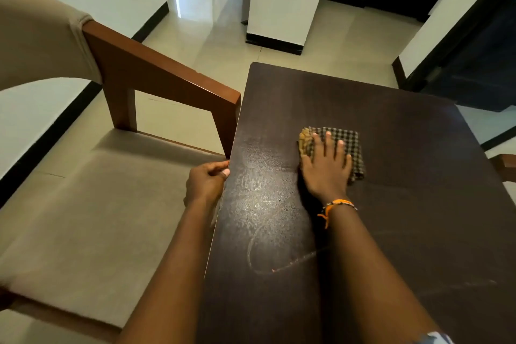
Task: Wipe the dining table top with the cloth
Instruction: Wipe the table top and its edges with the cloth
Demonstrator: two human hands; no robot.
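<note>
Two bare arms reach up from 6 o'clock. One right hand [326, 167] lies flat, fingers straight and spread, pressing the checked cloth [339, 145] onto the dark dining table [405, 176] near its middle. At 9 o'clock from it, the left hand [206, 183] curls its fingers round the table's edge, beside a wooden chair [156, 75]. Dusty smears and a curved streak show toward 7 o'clock, so I think much wiping is left.
</note>
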